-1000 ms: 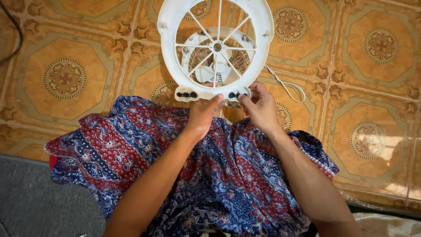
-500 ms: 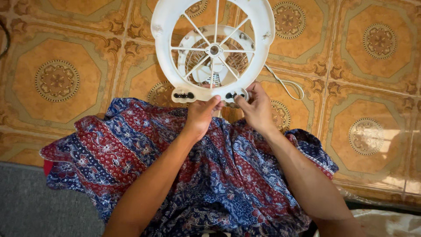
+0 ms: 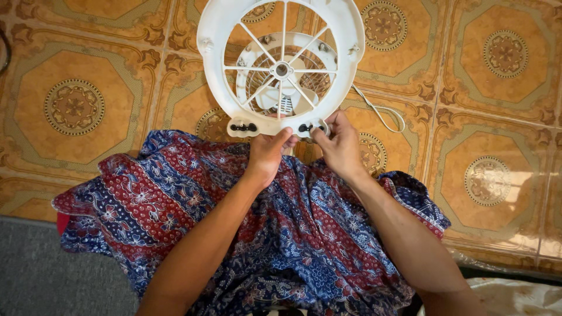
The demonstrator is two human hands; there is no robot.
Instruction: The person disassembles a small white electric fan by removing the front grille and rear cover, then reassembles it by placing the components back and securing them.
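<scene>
A white round fan housing (image 3: pixel 218 47) with thin spokes and a central hub stands upright on the tiled floor in front of me. Small black knobs sit along its lower edge. My left hand (image 3: pixel 268 153) grips that lower edge near the middle, thumb on the rim. My right hand (image 3: pixel 338 146) holds the same edge just to the right, fingers at a black knob. Both forearms reach forward over my lap, which is covered by a red and blue patterned cloth (image 3: pixel 175 210).
A thin white cord (image 3: pixel 380 114) trails from the fan across the orange patterned floor tiles (image 3: pixel 76 105) to the right. A grey mat (image 3: pixel 35 275) lies at the lower left. A pale cloth (image 3: pixel 515 295) shows at the lower right corner.
The fan housing and both hands keep their grip. The view has shifted slightly, so the fan sits a little lower and more to the left in the frame.
</scene>
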